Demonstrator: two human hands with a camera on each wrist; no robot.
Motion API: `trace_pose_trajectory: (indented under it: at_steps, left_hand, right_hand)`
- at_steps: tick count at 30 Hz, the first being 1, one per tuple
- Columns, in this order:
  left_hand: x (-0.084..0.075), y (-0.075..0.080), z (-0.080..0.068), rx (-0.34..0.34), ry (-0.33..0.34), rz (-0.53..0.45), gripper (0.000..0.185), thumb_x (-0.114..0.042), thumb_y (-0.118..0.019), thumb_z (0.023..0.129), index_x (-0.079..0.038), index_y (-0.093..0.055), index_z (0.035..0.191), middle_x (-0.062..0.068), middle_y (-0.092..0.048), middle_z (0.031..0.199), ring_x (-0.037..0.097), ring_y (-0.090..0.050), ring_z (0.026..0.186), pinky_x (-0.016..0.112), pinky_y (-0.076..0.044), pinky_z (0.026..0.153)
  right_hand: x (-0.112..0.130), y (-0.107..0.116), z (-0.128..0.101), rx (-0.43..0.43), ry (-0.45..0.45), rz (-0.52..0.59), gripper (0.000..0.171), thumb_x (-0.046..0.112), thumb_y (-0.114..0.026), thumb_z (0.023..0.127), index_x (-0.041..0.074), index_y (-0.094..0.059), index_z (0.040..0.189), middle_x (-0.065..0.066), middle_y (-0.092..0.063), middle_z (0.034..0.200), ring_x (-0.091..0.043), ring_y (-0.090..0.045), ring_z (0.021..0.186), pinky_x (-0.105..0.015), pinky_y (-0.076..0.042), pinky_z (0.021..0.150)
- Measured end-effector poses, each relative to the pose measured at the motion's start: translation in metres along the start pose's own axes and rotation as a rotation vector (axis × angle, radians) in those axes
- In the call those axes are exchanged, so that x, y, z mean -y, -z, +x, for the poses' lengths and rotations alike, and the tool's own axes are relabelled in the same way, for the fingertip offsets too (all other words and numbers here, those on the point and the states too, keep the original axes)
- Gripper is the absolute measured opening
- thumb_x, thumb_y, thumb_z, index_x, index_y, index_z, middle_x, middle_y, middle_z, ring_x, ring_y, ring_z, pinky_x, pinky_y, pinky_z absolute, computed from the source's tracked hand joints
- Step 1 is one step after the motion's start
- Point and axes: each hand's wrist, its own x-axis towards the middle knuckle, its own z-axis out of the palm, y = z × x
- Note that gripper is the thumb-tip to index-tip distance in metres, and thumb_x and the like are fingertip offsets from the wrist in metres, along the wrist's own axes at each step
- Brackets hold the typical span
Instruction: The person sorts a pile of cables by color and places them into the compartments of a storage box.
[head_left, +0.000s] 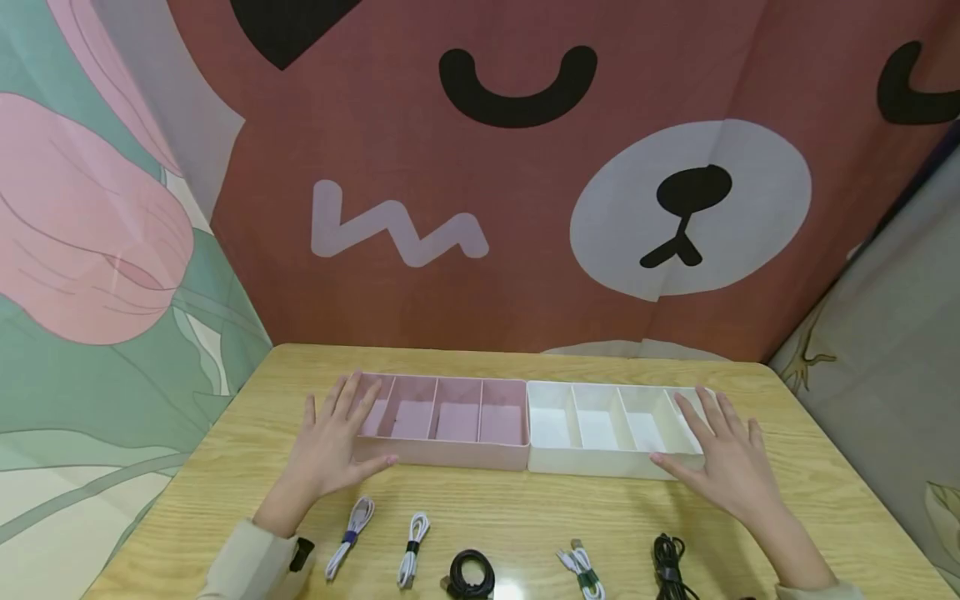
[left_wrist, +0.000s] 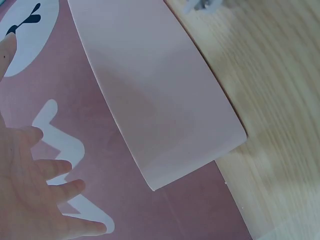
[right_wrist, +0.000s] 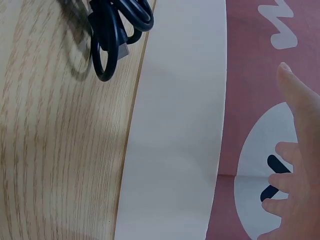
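Observation:
A pink divided tray (head_left: 442, 454) and a white divided tray (head_left: 600, 467) stand side by side on the wooden table (head_left: 525, 508). My left hand (head_left: 333, 442) lies with straight fingers against the pink tray's left end; the left wrist view shows that tray's outer wall (left_wrist: 160, 100) beside my spread fingers (left_wrist: 40, 200). At the white tray's right end rests my right hand (head_left: 723, 454), fingers straight; its wall (right_wrist: 175, 130) fills the right wrist view. Both trays' compartments look empty.
Along the table's near edge lie several bundled cables: two white ones (head_left: 348, 527) (head_left: 412, 537), a black coil (head_left: 471, 573), a white-green one (head_left: 581, 567) and a black bundle (head_left: 670, 562) (right_wrist: 112, 30). Printed cloth (head_left: 525, 167) hangs behind and at both sides.

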Motion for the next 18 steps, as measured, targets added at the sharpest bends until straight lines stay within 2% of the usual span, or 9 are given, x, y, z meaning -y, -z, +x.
trace_pose_trajectory:
  at_steps: [10, 18]
  left_hand:
    - [0.0006, 0.0019, 0.0008, 0.007, -0.001, -0.004, 0.099, -0.07, -0.057, 0.069, -0.017, -0.021, 0.146, 0.019, -0.017, 0.147, 0.038, -0.014, 0.134, 0.07, -0.012, 0.094]
    - [0.0007, 0.0049, 0.0006, 0.017, 0.003, -0.021, 0.096, -0.066, -0.058, 0.071, -0.016, -0.022, 0.145, 0.019, -0.018, 0.147, 0.038, -0.014, 0.134, 0.07, -0.011, 0.095]
  right_hand:
    - [-0.0007, 0.0025, -0.0003, 0.003, 0.003, 0.003, 0.09, 0.057, -0.063, 0.075, 0.018, -0.024, 0.145, -0.021, -0.022, 0.146, -0.035, -0.006, 0.136, -0.072, -0.012, 0.09]
    - [-0.0011, 0.0055, -0.0003, 0.005, 0.009, -0.001, 0.09, 0.057, -0.063, 0.074, 0.016, -0.025, 0.145, -0.022, -0.025, 0.144, -0.038, -0.01, 0.135, -0.072, -0.015, 0.089]
